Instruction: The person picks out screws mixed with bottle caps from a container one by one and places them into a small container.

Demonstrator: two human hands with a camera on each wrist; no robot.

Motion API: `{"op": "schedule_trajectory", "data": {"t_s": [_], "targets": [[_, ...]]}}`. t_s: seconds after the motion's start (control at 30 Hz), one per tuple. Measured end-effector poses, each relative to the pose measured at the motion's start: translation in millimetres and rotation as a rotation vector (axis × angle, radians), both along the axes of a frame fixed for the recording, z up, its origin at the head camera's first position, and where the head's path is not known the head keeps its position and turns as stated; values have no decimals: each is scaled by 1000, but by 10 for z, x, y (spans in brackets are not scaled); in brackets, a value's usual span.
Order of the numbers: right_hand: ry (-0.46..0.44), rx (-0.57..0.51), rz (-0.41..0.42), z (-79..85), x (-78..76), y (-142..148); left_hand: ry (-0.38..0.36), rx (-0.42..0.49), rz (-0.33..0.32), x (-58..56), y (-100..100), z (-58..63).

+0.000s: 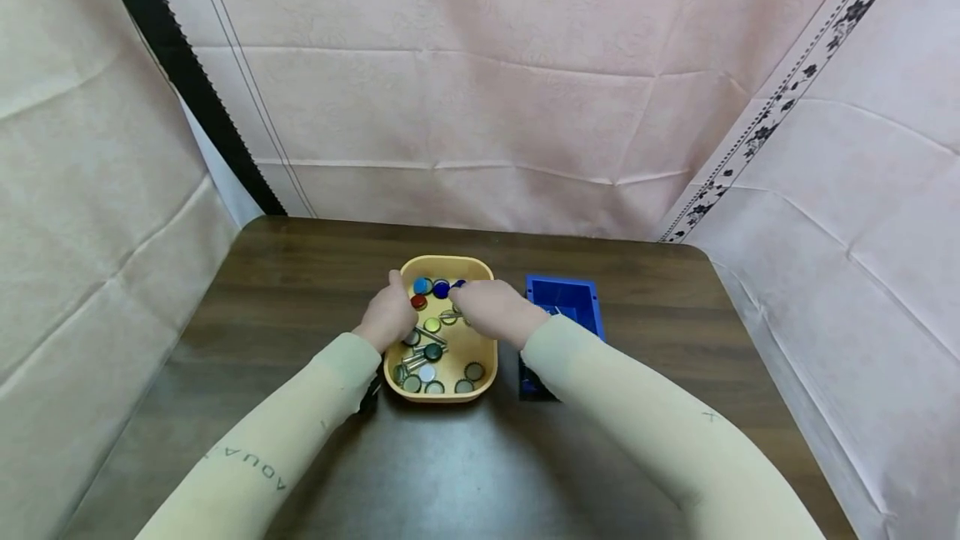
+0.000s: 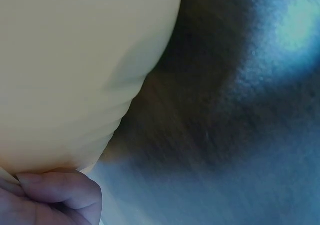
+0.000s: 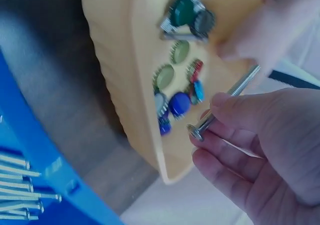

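A yellow plastic tub (image 1: 442, 398) holds loose bottle caps (image 3: 179, 104) in several colours and some metal bolts (image 1: 415, 361). At the tub's left side my left hand (image 1: 390, 313) grips the rim; in the left wrist view its curled fingers (image 2: 67, 187) show at the tub's edge. Over the right part of the tub is my right hand (image 1: 491, 311). It pinches a bolt (image 3: 239, 85) between thumb and fingers, the bolt's head (image 3: 196, 131) sticking out past the fingertips.
Right of the tub stands a blue box (image 1: 562, 283) with several bolts (image 3: 25, 190) inside, partly hidden by my right sleeve. A dark bin (image 1: 534, 386) sits in front of it. The wooden table (image 1: 315, 265) meets hanging pale cloth at its back and sides.
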State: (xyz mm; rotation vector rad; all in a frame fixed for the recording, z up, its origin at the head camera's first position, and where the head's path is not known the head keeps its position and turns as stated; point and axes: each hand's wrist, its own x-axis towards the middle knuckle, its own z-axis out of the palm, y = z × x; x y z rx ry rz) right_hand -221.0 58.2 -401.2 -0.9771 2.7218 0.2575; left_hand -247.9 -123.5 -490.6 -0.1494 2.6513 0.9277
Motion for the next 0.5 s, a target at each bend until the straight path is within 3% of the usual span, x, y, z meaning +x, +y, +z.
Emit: {"op": "schedule_trajectory", "data": {"t_s": [0.2, 0.5], "targets": [[9, -131, -68, 180, -31, 294, 5, 3, 1, 2, 23, 2], [-7, -255, -195, 296, -96, 841, 1, -6, -8, -4, 7, -5]]}}
